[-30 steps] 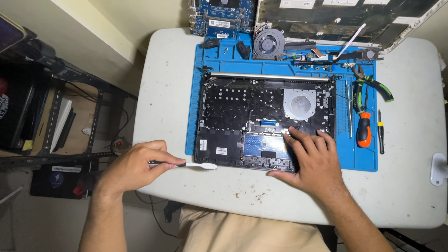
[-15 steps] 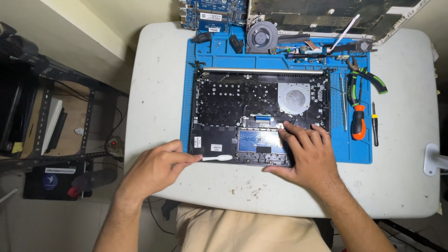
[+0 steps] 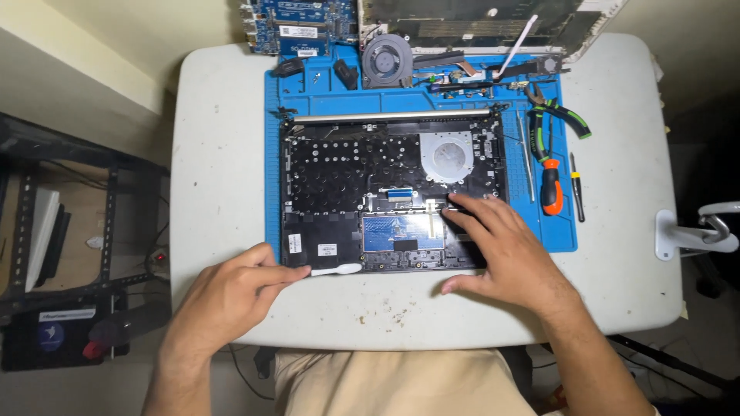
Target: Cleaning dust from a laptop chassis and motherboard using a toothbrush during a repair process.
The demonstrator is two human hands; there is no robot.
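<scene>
Left grip [image 3: 231, 296] is closed around the dark handle of a white-headed toothbrush [image 3: 333, 270], whose bristled head lies at the front edge of the opened black laptop base [image 3: 331, 173], just left of the blue touchpad underside [image 3: 389, 231]. Right hand [image 3: 505, 250] holds nothing: it lies flat and spread on the front right corner of the laptop base, fingertips [image 3: 453, 200] reaching toward the middle, thumb on the white surface [image 3: 617, 254] in front of the casing. Inside the casing a round silver fan recess [image 3: 447, 156] sits at the upper right.

The laptop base lies on a blue silicone work mat [image 3: 276, 196], which covers the middle of the surface. At the mat's far edge a round grey cooling fan [image 3: 387, 60] stands beside small black parts and loose screws, with a blue circuit board [image 3: 297, 27] behind it to the left and a pale laptop cover [image 3: 470, 23] to the right. Along the mat's right strip lie green-handled pliers [image 3: 556, 115], a screwdriver with an orange and black handle [image 3: 550, 185], and a thin small screwdriver [image 3: 576, 189] just beside it. A dark metal shelving rack [image 3: 69, 223] stands on the floor left of the surface.
</scene>
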